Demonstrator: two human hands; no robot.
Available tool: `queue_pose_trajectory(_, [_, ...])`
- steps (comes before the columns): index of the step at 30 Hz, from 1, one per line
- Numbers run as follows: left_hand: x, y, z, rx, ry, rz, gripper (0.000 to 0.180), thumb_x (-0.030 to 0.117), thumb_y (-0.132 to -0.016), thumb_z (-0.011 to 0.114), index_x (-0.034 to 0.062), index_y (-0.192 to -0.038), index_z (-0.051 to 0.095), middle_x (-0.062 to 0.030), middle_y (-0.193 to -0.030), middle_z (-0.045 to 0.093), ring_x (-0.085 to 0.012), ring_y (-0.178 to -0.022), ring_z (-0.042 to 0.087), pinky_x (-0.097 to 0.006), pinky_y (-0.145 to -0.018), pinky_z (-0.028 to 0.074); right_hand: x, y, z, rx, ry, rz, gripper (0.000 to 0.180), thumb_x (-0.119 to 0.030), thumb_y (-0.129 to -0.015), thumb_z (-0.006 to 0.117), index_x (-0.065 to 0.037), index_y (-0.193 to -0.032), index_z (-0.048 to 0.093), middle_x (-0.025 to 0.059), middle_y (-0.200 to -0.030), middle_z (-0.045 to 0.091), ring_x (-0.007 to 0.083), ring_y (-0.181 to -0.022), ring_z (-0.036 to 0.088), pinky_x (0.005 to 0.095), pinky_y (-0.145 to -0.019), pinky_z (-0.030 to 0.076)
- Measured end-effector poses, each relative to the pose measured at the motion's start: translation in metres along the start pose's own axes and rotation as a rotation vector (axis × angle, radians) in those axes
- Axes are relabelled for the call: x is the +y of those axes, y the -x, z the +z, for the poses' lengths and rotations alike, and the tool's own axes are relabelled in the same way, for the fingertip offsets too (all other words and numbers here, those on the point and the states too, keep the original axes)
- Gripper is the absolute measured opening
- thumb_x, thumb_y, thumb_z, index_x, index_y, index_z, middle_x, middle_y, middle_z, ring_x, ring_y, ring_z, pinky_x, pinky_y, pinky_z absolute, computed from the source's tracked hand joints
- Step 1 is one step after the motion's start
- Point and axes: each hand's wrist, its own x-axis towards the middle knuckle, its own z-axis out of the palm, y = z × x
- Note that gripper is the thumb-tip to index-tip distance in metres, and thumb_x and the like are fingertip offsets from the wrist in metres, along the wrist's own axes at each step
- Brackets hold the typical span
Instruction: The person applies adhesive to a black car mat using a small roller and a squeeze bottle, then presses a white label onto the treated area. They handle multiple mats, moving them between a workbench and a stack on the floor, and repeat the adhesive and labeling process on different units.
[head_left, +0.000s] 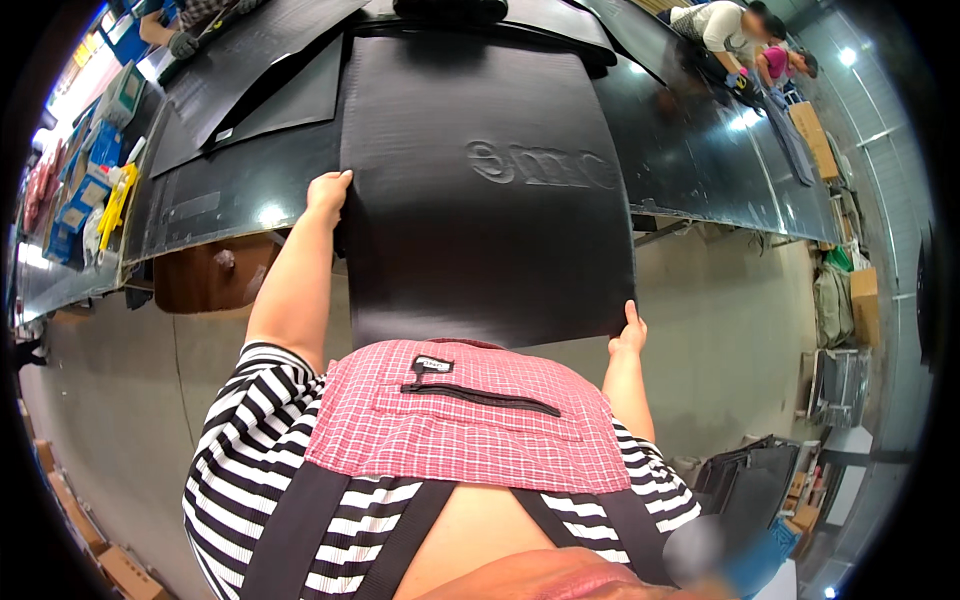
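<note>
Head cam: black sheet, approx. rectangular, w/ soft shine and raised letters at upper R, lies partly on dark table, near end beyond its edge. L hand holds L side; R hand holds R side, near corner.

Large raised lettering, the same black as its ground, embossed on the upper right part of the black sheet. Small black-and-white patch with lettering on the pink checked bib. White sticker on the dark sheet at left: too small to read.
</note>
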Motion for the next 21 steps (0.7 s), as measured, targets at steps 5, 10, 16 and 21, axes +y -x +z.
queue_pose_trajectory(5, [-0.028, -0.044, -0.034, -0.178, 0.149, -0.015, 0.044, 0.035, -0.1, 0.066, 0.0106, -0.136, 0.062, -0.0064, -0.113, 0.069, -0.0243, -0.093, 0.065, -0.056, -0.081, 0.05, -0.04, 0.015, 0.018, -0.29, 0.58, -0.352, 0.048, -0.026, -0.086, 0.086, 0.001, -0.119, 0.063, 0.0104, -0.106, 0.072, 0.0193, -0.098, 0.067, 0.032, -0.087, 0.053])
queue_pose_trajectory(10, [-0.01, -0.005, -0.011, 0.085, -0.025, 0.255, 0.031, 0.03, -0.096, 0.068, 0.0019, -0.107, 0.076, -0.0116, -0.101, 0.074, -0.0236, -0.086, 0.069, -0.038, -0.083, 0.054, -0.067, 0.01, -0.001, -0.461, 0.85, -0.682, 0.037, -0.029, -0.094, 0.077, 0.003, -0.107, 0.065, 0.0061, -0.088, 0.072, 0.0128, -0.082, 0.066, 0.0295, -0.078, 0.053])
queue_pose_trajectory(16, [-0.003, -0.012, -0.01, 0.213, -0.156, 0.414, 0.031, 0.031, -0.094, 0.067, 0.0024, -0.099, 0.076, -0.0206, -0.094, 0.074, -0.0342, -0.094, 0.072, -0.043, -0.086, 0.053, -0.085, -0.011, -0.009, -0.677, 0.261, -0.085, 0.028, -0.029, -0.103, 0.064, -0.001, -0.108, 0.066, 0.0053, -0.1, 0.071, 0.0156, -0.089, 0.066, 0.0306, -0.082, 0.054])
queue_pose_trajectory(21, [-0.011, 0.008, 0.026, 0.599, -0.659, 0.498, 0.027, 0.032, -0.098, 0.064, 0.0085, -0.107, 0.071, -0.0159, -0.115, 0.066, -0.0371, -0.11, 0.066, -0.047, -0.096, 0.052, -0.066, -0.019, -0.017, -0.659, 0.086, 0.104, 0.03, -0.032, -0.105, 0.06, -0.003, -0.112, 0.065, 0.0062, -0.106, 0.071, 0.0176, -0.094, 0.067, 0.032, -0.085, 0.055])
